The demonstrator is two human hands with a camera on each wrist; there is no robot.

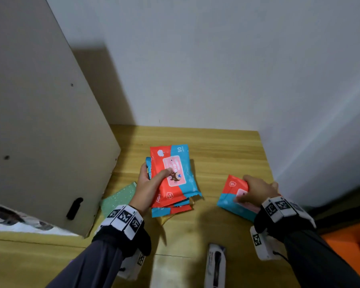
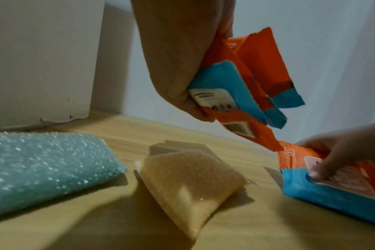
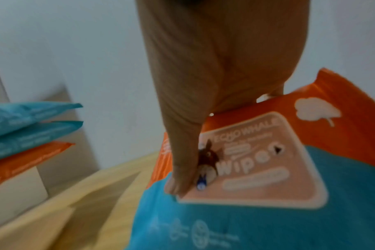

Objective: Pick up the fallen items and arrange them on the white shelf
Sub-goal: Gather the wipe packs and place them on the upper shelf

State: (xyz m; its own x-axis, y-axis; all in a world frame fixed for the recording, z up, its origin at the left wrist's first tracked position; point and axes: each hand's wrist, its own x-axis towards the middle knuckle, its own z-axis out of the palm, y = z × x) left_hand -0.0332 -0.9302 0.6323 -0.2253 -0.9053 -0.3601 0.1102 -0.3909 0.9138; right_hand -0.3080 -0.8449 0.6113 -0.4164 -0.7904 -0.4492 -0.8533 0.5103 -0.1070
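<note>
Wooden floor (image 1: pixel 227 154), midframe: left hand (image 1: pixel 148 183) clamps stacked wipes packs (image 1: pixel 175 173), right hand (image 1: pixel 256 192) pinches another wipes pack (image 1: pixel 231 196); sponges (image 2: pixel 188 182) remain, nothing shelved.

Left hand (image 1: pixel 149 185) raised, thumb over front, fingers curled behind stack of wipe packs (image 1: pixel 173 175); right hand (image 1: pixel 256 191) lower, fingers spread, gripping single wipe pack (image 1: pixel 233 197); both forearms sleeved, extended forward.

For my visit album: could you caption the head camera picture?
Left hand holds a stack of wipe packs; right hand grips another pack on the wooden floor.
</note>
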